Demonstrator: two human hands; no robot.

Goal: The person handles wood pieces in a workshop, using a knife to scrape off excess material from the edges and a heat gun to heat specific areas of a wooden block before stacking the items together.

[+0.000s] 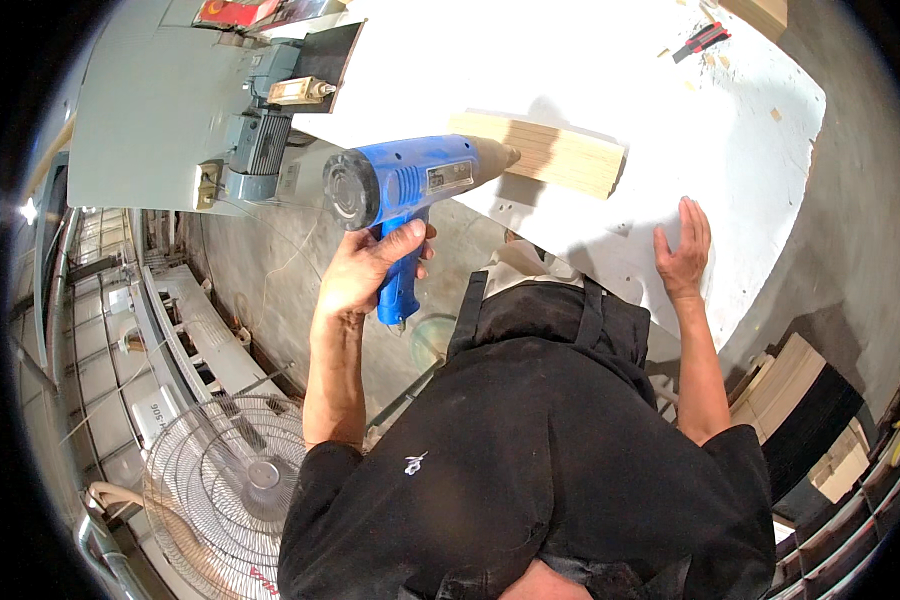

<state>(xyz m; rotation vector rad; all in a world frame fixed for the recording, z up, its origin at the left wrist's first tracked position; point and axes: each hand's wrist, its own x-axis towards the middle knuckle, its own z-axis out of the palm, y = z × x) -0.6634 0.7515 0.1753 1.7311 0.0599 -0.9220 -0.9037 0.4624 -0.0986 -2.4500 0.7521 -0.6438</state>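
Observation:
My left hand (pixel 372 265) is wrapped round the handle of a blue heat gun (pixel 410 178), held up over the table's near left edge. Its metal nozzle points right, toward a light wooden board (pixel 570 158) that lies on the white tabletop (pixel 660 130). In this view the nozzle tip overlaps the board; whether they touch I cannot tell. My right hand (pixel 683 250) rests on the near right part of the tabletop, fingers stretched out and holding nothing.
A red and black hand tool (pixel 703 42) lies among wood scraps at the far right. Grey motors (pixel 258 145) stand at the far left beside a grey panel (pixel 150 110). A wire-guarded fan (pixel 240 480) is at my lower left. Wooden boards (pixel 785 385) stand at my right.

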